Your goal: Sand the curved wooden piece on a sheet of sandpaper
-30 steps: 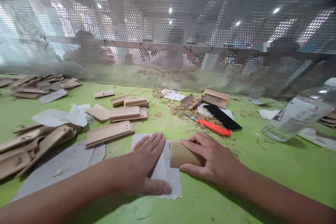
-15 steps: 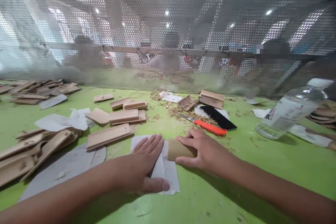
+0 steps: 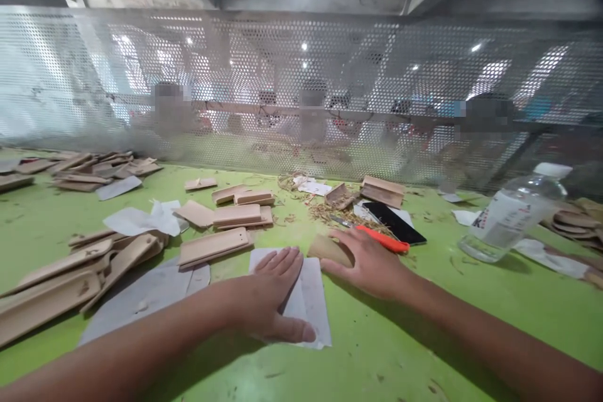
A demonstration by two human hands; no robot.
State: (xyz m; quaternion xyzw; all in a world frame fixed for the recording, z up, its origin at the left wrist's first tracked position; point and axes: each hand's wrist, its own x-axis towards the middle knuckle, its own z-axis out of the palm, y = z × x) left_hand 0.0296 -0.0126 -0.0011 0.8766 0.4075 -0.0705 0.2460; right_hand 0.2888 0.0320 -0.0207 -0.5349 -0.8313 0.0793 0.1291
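My left hand (image 3: 277, 292) lies flat on a pale paper sheet (image 3: 315, 308), fingers stretched forward and thumb out to the side. Just right of it, my right hand (image 3: 372, 264) is closed around a curved tan piece (image 3: 327, 250) that resembles split bamboo. That piece is at the sheet's far right corner, its rounded side up; its underside is hidden. Beyond the right hand lies a knife with an orange handle (image 3: 389, 240), partly covered by the fingers. A black phone (image 3: 396, 223) rests behind it.
Flat tan trough-shaped pieces (image 3: 214, 248) and a larger pile (image 3: 56, 282) lie at left. Curly shavings (image 3: 323, 208) are scattered ahead. A clear bottle (image 3: 509, 220) stands at right, and a perforated metal screen (image 3: 254, 144) borders the green table's far side.
The view has tilted up. My right hand has shifted forward with the curved piece, which now sits at a different angle. My left hand stays flat on the sheet.
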